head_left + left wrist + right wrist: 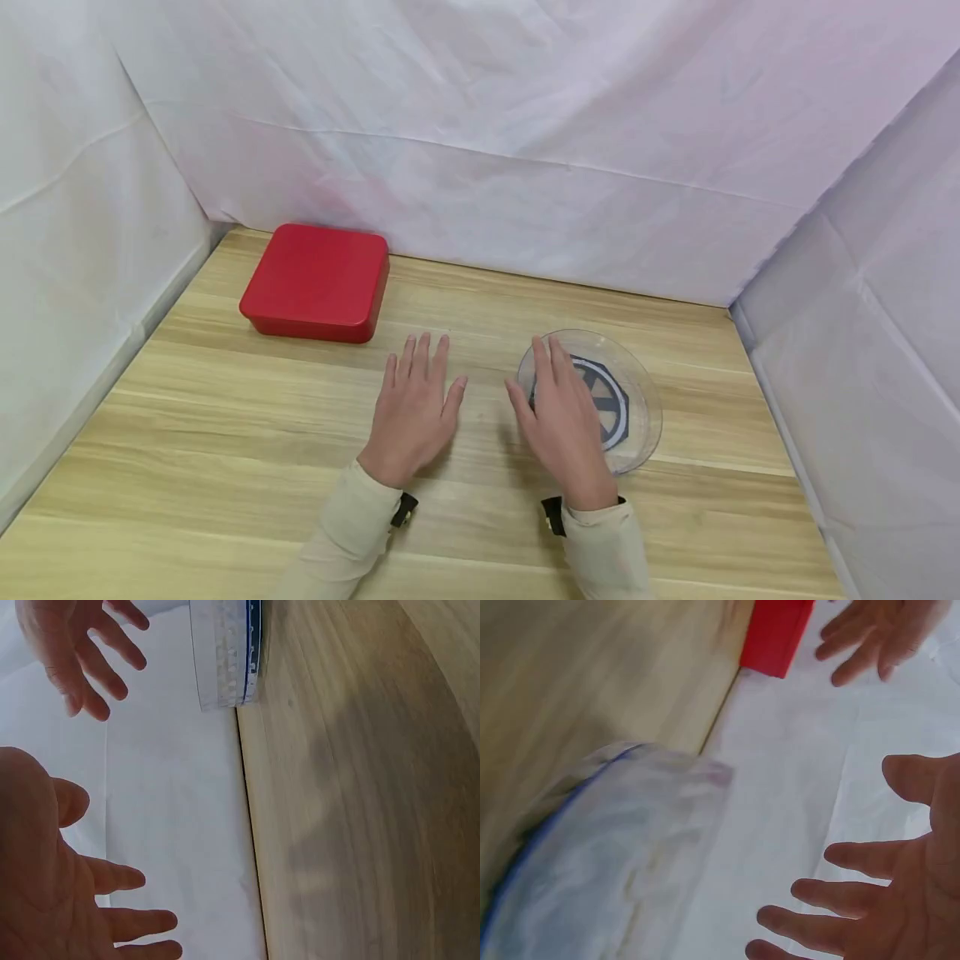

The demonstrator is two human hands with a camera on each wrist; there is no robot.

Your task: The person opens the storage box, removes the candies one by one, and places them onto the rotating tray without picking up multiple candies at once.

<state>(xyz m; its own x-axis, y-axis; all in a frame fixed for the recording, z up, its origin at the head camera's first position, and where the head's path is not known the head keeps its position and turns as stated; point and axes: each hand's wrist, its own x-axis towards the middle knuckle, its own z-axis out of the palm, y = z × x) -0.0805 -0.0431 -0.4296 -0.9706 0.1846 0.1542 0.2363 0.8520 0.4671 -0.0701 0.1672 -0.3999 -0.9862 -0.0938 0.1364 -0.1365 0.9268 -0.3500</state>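
Observation:
My left hand [411,419] hovers over the wooden table with fingers extended and holds nothing. To its right, my right hand [562,425] is also empty, its fingers straight. From the head view it overlaps the left part of a round clear plastic container [645,417], which has a dark and white spoked pattern at its bottom. In the right wrist view the clear container [607,877] stands apart from the fingers. A red rectangular box [318,275] with rounded corners lies beyond my left hand, touched by neither hand.
The wooden tabletop [225,467] spreads beneath both hands. White cloth [480,100] hangs behind it, with more cloth on the left and right sides. The red box sits near the back left corner, close to the rear cloth.

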